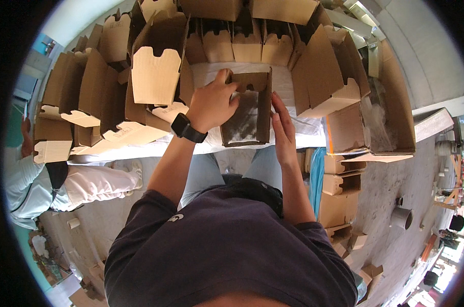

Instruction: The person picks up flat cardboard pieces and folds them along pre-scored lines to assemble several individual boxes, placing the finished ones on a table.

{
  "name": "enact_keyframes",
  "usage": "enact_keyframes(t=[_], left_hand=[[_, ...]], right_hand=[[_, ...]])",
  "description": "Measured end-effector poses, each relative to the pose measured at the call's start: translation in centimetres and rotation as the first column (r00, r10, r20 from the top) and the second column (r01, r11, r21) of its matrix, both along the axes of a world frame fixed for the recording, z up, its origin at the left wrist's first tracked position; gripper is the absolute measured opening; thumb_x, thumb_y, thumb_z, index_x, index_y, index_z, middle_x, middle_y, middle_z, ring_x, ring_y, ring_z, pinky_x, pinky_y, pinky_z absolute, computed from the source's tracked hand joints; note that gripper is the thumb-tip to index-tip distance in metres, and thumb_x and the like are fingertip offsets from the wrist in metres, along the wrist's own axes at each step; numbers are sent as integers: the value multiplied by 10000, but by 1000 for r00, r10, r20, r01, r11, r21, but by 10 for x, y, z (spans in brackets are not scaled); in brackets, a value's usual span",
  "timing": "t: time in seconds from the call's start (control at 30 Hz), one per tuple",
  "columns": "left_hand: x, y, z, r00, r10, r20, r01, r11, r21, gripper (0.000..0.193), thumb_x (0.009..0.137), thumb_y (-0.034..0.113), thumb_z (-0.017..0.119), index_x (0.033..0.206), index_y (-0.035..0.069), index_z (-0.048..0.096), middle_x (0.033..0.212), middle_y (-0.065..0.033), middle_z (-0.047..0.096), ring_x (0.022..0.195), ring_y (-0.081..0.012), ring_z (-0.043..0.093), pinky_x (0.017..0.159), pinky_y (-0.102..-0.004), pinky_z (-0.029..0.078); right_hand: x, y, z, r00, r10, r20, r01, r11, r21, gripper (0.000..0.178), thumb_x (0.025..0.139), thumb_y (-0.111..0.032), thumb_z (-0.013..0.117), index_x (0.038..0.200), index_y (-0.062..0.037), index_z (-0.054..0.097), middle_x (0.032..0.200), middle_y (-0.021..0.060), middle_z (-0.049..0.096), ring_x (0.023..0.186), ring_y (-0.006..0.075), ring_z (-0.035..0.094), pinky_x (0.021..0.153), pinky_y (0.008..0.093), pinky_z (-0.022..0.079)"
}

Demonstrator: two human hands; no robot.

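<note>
A small open cardboard box (267, 116) stands before me on the white-covered table, its inside partly lined with something pale and shiny that I cannot make out. My left hand (215, 105), with a black watch on its wrist, is closed over the box's left wall near the far corner, thumb on the inner side. Some of its fingertips are hidden. Along the right wall lies my right hand (283, 125), its fingers stretched out flat against or just beside the cardboard.
Open cardboard boxes (156, 77) crowd the table's left side. More boxes (247, 48) line the back, and larger ones (326, 77) stand at right. Below the table's right end are stacked cartons (339, 207) and blue plastic (317, 176). Another person (96, 187) is at far left.
</note>
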State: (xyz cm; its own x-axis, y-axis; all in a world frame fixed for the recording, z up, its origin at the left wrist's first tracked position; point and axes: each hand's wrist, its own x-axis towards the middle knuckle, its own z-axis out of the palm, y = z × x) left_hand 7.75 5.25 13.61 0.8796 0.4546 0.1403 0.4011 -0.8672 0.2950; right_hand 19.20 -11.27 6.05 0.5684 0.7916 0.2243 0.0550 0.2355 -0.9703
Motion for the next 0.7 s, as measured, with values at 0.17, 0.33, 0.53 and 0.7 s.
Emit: enact_keyframes(t=[0.17,0.33,0.53,0.7], left_hand=[[-1,5,-10,999,-17,43,18,1000,-25,337,840,239,596,1149,104,600,1223,-92,470,932,-318,611,769,-404,524],[0,4,-10,999,-19,43,19,1000,-8,343,838,236,603,1153,102,597,1225,-92,469,932,-316,616,772,-403,525],[0,4,-11,999,-14,48,16,1000,-26,338,836,237,598,1141,92,601,1233,-99,468,958,-319,606,792,-403,515],[1,2,-11,996,-10,90,11,1000,-14,313,818,231,593,1078,60,622,1182,-120,490,951,-311,602,782,-413,518]], right_hand=[[-1,8,0,998,-2,60,2,1000,3,468,991,-206,392,1416,-28,309,1495,119,252,1390,220,208,1117,334,159],[2,16,-11,947,87,-309,-59,994,96,560,970,-255,450,1443,-39,242,1502,130,218,1391,236,194,1114,338,156],[10,27,-1,942,107,-319,-78,992,103,690,912,-261,568,1447,-26,203,1476,157,237,1359,254,241,1104,348,181],[11,40,-7,971,33,-238,-22,999,49,763,810,-139,685,1421,-21,244,1429,159,310,1335,255,286,1090,367,227]])
